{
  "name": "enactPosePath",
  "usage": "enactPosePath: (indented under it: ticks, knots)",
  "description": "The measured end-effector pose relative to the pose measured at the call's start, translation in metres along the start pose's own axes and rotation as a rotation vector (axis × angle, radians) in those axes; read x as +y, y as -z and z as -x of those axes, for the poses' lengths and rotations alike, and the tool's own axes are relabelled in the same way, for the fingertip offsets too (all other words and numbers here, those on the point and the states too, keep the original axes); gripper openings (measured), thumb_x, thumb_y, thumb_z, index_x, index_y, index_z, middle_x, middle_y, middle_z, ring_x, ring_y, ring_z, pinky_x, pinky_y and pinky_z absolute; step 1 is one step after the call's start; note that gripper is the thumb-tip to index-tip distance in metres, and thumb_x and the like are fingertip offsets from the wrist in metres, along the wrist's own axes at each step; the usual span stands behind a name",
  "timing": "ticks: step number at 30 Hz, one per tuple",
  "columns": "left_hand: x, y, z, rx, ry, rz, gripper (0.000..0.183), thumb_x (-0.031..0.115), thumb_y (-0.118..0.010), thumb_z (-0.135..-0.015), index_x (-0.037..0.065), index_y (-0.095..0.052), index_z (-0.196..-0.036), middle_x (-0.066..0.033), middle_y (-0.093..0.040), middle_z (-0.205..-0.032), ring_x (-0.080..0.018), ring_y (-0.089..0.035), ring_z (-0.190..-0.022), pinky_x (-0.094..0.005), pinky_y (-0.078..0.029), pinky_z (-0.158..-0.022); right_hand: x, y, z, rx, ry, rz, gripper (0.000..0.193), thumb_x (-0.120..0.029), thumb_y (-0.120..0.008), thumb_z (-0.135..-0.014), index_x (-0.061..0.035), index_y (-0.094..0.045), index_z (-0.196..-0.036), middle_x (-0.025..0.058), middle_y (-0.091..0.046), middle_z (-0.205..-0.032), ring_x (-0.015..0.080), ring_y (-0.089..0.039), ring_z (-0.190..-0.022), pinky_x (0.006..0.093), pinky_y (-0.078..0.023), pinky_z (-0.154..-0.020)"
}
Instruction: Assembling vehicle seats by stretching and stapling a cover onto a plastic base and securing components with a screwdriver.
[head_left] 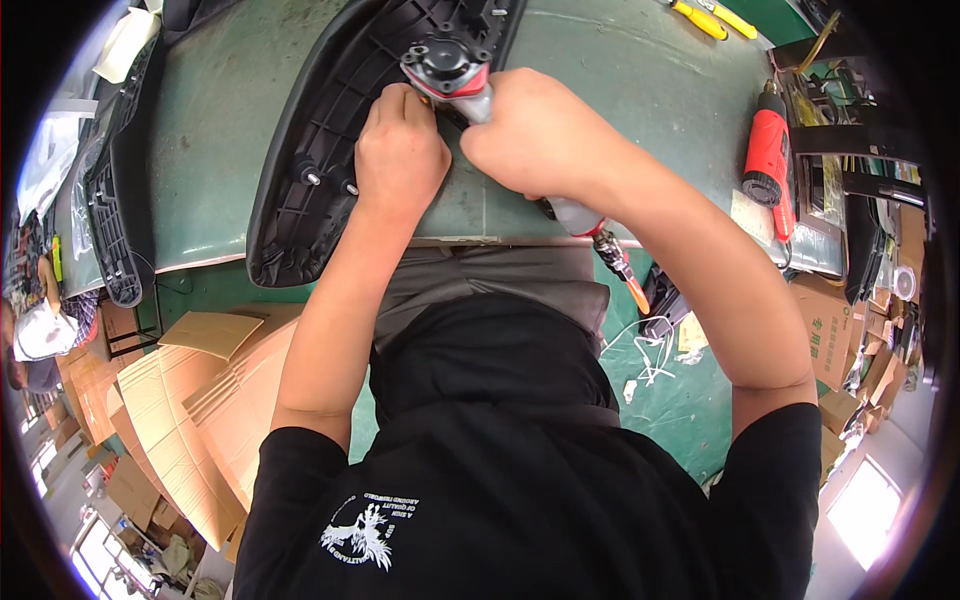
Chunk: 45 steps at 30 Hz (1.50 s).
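A curved black ribbed panel (300, 135) with a padded-looking rim lies underside up on the green worktable (215, 110), its lower end reaching past the near edge. My left hand (403, 160) is closed at its inner edge, fingers bent against it. My right hand (535, 130) is wrapped round the handle of a grey and red air staple gun (447, 68). The gun's round black head sits over the panel, just beside my left fingertips; its nose is hidden underneath. From the handle's end hangs a metal fitting with an orange hose (638, 292).
At the left table edge rests another black ribbed panel (118, 200). A red heat gun (767, 150) lies on the right, with yellow-handled tools (705, 18) at the far right. Flattened cardboard (185, 400) leans below left. White cable (655, 352) lies on the floor.
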<state>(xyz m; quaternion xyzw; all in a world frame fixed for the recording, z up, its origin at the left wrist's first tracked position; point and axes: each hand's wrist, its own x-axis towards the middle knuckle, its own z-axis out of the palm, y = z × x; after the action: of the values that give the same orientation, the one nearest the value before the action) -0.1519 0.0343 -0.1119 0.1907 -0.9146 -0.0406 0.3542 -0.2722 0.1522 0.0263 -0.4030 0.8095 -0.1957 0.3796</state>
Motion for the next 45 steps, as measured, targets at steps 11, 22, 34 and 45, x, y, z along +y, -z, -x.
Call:
enactPosePath:
  ticks: [11, 22, 34, 45]
  knots:
    - [-0.006, -0.002, -0.007, -0.041, 0.056, -0.020, 0.007, 0.000, -0.071, -0.087, 0.000, -0.070, -0.095, -0.0173, -0.068, -0.099, -0.0397, -0.071, -0.089, -0.0471, -0.060, -0.080, 0.012, 0.026, 0.004, 0.042, -0.010, -0.243, 0.024, -0.013, -0.065, -0.086, 0.0095, -0.067, -0.079, 0.0136, -0.066, -0.064, 0.0226, -0.065, -0.051, 0.0400, -0.054, -0.050]
    - [-0.027, 0.047, -0.051, -0.347, 0.218, 0.070, 0.015, 0.016, -0.075, -0.094, 0.002, -0.078, -0.100, -0.0149, -0.076, -0.104, -0.0366, -0.075, -0.097, -0.0477, -0.060, -0.085, 0.007, 0.047, 0.040, 0.088, -0.016, -0.212, 0.024, -0.014, -0.064, -0.085, 0.0093, -0.069, -0.078, 0.0143, -0.068, -0.063, 0.0225, -0.067, -0.051, 0.0408, -0.056, -0.053]
    - [-0.049, 0.037, -0.047, -0.312, 0.228, 0.257, 0.008, 0.006, -0.075, -0.090, 0.001, -0.075, -0.096, -0.0172, -0.073, -0.101, -0.0405, -0.073, -0.093, -0.0506, -0.060, -0.082, -0.044, 0.034, 0.005, 0.013, -0.046, -0.137, 0.024, -0.007, -0.063, -0.085, 0.0039, -0.070, -0.105, 0.0087, -0.064, -0.062, 0.0155, -0.061, -0.050, 0.0351, -0.051, -0.050]
    - [-0.053, 0.036, -0.044, -0.252, 0.190, 0.305, 0.011, -0.005, -0.068, -0.075, -0.004, -0.070, -0.086, -0.0242, -0.070, -0.098, -0.0442, -0.074, -0.086, -0.0512, -0.063, -0.079, -0.041, 0.015, -0.025, 0.010, -0.009, 0.150, 0.024, -0.010, -0.064, -0.083, 0.0053, -0.072, -0.100, 0.0130, -0.067, -0.065, 0.0209, -0.065, -0.052, 0.0398, -0.053, -0.052]
